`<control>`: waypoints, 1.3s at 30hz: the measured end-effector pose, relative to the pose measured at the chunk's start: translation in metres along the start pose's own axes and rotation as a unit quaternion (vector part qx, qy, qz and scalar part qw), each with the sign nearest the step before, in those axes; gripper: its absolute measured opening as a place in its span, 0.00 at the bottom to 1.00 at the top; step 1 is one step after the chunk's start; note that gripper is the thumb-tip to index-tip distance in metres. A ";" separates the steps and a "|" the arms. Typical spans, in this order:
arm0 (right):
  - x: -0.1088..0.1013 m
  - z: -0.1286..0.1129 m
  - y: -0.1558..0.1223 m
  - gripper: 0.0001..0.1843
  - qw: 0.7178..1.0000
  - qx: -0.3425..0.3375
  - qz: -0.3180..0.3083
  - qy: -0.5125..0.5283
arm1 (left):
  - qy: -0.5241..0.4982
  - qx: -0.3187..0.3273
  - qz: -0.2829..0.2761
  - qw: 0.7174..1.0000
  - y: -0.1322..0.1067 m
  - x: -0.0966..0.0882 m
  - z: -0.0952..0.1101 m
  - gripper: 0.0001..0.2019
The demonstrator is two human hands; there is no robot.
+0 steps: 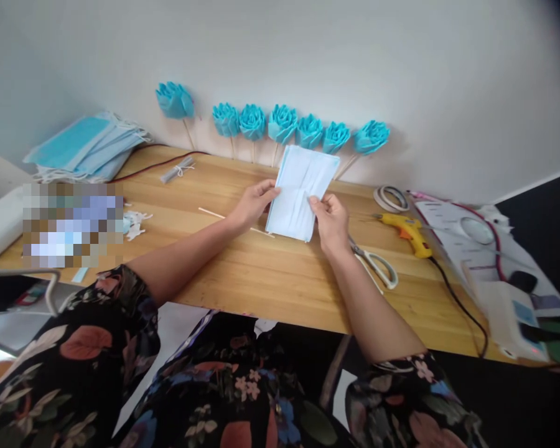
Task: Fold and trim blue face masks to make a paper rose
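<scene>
Between my two hands is a pale blue face mask (pixel 301 193), held up over the desk with its pleats running lengthwise. My left hand (pixel 255 204) pinches its left edge, thumb in front. On the opposite edge my right hand (pixel 330 221) grips lower down, also thumb in front. No ear loops show on this mask. Beneath it a thin wooden stick (pixel 214 214) lies on the desk, partly covered by my left hand. Scissors (pixel 376 264) with white handles rest just right of my right wrist.
Blue flowers on sticks (pixel 252 122) lean along the wall. A stack of face masks (pixel 81 146) sits at the left. Right of me are a yellow glue gun (pixel 408 233), tape rolls (pixel 392 198) and a white power strip (pixel 513 317). White scraps (pixel 135 224) lie at left.
</scene>
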State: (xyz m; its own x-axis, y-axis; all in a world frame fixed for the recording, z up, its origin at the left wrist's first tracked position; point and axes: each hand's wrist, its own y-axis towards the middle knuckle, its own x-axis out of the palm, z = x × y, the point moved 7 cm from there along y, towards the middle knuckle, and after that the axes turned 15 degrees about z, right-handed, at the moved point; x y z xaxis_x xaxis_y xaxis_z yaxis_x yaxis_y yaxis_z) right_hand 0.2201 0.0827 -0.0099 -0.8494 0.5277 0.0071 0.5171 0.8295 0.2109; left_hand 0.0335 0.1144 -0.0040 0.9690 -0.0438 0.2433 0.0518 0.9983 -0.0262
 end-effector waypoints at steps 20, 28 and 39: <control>-0.001 0.000 -0.001 0.20 0.997 -0.033 -0.006 -0.069 | 0.016 0.030 0.015 0.999 0.005 -0.007 0.005 0.10; 0.015 -0.007 -0.015 0.25 0.995 0.063 -0.076 0.023 | 0.040 0.114 -0.020 0.993 -0.004 -0.001 0.025 0.17; 0.004 -0.023 -0.006 0.23 0.996 -0.084 -0.032 0.008 | 0.051 0.169 -0.065 0.982 0.002 0.006 0.012 0.18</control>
State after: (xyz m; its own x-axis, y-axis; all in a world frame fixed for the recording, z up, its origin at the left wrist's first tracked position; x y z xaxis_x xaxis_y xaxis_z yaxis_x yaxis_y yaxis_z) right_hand 0.2116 0.0757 0.0118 -0.8821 0.4710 0.0044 0.4386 0.8180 0.3721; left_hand 0.0364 0.1162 0.0093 0.9795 -0.1588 0.1241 0.1109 0.9388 0.3261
